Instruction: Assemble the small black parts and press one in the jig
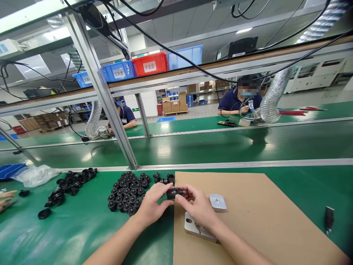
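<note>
Both hands are meeting over the cardboard sheet (261,213) on the green counter (68,232). Left hand (151,206) and right hand (199,208) are pinching one small black part (174,192) between their fingers, just above a grey metal fixture (193,228). A cluster of black parts (128,193) is lying just left; a square metal block (217,202) is sitting just right.

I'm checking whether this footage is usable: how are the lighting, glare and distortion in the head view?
Head view: bright, even overhead light; glare streaks on the green belt; wide-angle bending of the frame rails and shelf; both hands, left hand and right hand, and the black part are sharp; distant workers are soft.
</note>
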`<state>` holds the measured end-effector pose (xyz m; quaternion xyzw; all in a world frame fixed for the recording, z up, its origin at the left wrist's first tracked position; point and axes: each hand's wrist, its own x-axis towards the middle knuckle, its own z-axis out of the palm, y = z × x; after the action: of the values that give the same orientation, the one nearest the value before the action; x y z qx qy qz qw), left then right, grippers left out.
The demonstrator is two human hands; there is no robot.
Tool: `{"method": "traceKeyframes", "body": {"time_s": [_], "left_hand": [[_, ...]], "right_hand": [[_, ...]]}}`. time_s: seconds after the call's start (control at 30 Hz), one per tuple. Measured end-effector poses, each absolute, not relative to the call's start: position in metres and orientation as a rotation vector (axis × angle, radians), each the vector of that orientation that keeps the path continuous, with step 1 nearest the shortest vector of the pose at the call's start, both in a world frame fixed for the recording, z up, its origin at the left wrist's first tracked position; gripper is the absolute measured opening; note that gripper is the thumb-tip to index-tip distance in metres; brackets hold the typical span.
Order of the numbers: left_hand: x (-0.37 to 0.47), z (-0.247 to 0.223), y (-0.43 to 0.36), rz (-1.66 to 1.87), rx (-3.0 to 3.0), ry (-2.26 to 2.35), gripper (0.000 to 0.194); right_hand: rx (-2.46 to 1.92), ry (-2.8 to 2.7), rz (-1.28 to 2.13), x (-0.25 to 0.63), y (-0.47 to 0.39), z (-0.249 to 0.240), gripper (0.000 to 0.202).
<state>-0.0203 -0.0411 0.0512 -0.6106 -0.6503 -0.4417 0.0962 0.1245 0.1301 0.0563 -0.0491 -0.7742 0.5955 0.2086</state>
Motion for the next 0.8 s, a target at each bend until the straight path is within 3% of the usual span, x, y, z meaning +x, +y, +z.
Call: {"method": "traceKeyframes", "body": {"time_s": [0.1,0.27,0.37,0.47,0.63,0.8], "left_hand": [[-0.037,0.062,-0.047,-1.116,-1.884,-1.888,0.063],[-0.056,0.075,-0.056,-0.746,-1.5,-2.303,0.019],[-0.057,0.069,-0.055,-0.603,-1.424,-2.425,0.014],[-0.055,0.059,-0.052,-0.545,-1.488,-2.44,0.003],[-0.056,0.054,-0.05,-0.557,-1.474,-2.411,0.024],[-0.05,0.061,-0.047,-0.72,-1.494,-2.273,0.021]], "right_hand": [[-0.271,-2.165,1.628,0.123,0.129,0.054,0.031],[-0.15,-2.531,0.977,0.125,0.126,0.05,0.011],[-0.095,-2.632,0.847,0.124,0.121,0.049,0.011],[-0.048,-2.652,0.853,0.123,0.117,0.048,0.014],[0.051,-2.658,0.965,0.124,0.116,0.047,0.021],[-0.093,-2.472,1.27,0.12,0.122,0.047,0.034]]}}
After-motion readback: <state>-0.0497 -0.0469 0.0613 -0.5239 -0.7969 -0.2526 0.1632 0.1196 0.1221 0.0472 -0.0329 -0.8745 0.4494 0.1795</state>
